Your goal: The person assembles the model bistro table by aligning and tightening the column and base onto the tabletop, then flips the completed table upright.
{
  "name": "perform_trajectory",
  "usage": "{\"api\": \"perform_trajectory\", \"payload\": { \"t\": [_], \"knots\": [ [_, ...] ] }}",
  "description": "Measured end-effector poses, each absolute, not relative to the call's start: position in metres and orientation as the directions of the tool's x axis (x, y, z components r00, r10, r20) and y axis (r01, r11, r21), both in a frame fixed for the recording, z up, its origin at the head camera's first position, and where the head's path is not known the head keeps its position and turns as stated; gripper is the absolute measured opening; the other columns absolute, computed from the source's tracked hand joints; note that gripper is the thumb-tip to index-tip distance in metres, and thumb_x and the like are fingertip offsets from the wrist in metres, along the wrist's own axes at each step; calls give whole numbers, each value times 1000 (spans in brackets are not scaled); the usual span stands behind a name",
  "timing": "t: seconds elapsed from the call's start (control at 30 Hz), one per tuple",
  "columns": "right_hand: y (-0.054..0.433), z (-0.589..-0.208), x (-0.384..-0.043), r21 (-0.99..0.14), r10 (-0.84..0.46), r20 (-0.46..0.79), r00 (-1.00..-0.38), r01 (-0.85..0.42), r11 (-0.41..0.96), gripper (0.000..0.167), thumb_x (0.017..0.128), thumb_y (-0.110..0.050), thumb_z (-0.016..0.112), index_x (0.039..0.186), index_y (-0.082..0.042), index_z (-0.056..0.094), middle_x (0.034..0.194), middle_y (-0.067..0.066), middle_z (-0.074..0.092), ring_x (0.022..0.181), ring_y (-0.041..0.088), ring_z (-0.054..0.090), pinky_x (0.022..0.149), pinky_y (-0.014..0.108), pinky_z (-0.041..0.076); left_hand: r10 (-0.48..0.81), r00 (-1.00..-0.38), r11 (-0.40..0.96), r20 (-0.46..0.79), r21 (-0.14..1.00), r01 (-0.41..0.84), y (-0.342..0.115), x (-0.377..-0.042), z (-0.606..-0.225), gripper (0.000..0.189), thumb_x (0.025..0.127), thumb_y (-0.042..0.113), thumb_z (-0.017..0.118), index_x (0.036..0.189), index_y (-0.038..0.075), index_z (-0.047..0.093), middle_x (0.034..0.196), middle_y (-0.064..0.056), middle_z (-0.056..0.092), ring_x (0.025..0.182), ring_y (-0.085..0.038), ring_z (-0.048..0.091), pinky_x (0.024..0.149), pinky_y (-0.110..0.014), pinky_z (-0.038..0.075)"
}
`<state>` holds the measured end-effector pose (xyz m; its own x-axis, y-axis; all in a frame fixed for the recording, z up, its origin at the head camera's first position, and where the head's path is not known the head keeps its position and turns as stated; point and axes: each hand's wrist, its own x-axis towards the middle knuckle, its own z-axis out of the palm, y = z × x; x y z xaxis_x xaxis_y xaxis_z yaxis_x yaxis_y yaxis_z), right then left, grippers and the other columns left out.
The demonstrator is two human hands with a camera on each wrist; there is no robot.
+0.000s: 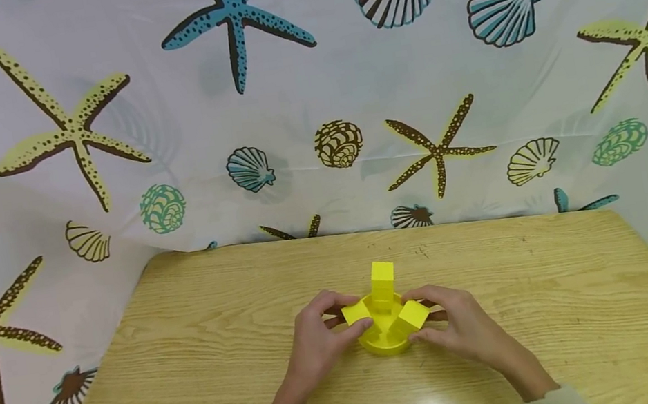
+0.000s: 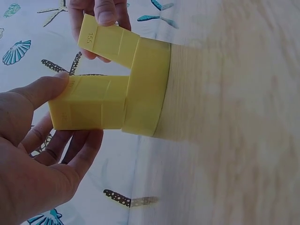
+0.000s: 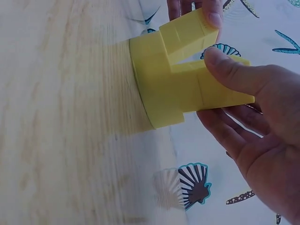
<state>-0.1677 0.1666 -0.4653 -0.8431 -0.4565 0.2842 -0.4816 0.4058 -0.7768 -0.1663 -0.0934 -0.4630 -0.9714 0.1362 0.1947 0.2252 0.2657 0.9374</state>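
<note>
A round, shallow yellow dish [image 1: 383,348] rests on the wooden table, with three yellow rectangular blocks standing up inside its rim. My left hand [image 1: 319,335] grips the left block [image 1: 357,313] between thumb and fingers. On the other side, my right hand [image 1: 458,325] pinches the right block [image 1: 414,315], thumb toward me. The back block [image 1: 383,277] rises untouched at the far side of the dish. Both held blocks lean outward. In the left wrist view, the right block [image 2: 110,42] bears small raised characters near its top.
The wood-grained table [image 1: 227,356] extends around the dish. Behind it hangs a pale cloth [image 1: 296,101] printed with starfish and shells, which also runs down both sides of the table.
</note>
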Motion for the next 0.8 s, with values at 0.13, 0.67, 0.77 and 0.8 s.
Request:
{"api": "perform_trajectory", "payload": {
  "t": [0.13,0.67,0.77,0.8],
  "knots": [
    [166,-466,-167,-760,-454,311,-835,-505,408,51,82,-9,87,127,-1,65,125,11,68,108,29,68,83,35,62,142,-970,263,199,937,231,-94,-167,-463,27,82,10,88,107,11,76,103,-2,67,95,-20,63,89,-40,60],
    [164,-469,-166,-735,-451,327,-830,-524,431,54,81,-5,87,128,-1,61,124,11,67,109,27,66,87,29,60,146,-967,278,206,930,241,-92,-168,-465,27,83,10,87,106,10,74,108,-3,67,99,-22,64,89,-40,60],
    [164,-470,-166,-743,-454,319,-832,-517,425,55,83,-7,86,131,-1,59,128,12,65,115,28,64,90,33,59,162,-968,288,194,929,234,-92,-167,-464,30,84,14,87,110,10,72,113,-4,67,105,-24,64,91,-43,60],
    [164,-471,-166,-742,-451,316,-835,-514,430,57,83,-8,87,132,-2,59,129,12,64,116,29,63,91,34,59,173,-967,295,187,927,232,-93,-167,-464,33,84,15,87,112,10,71,116,-4,67,108,-25,64,92,-45,59]
  ]
}}
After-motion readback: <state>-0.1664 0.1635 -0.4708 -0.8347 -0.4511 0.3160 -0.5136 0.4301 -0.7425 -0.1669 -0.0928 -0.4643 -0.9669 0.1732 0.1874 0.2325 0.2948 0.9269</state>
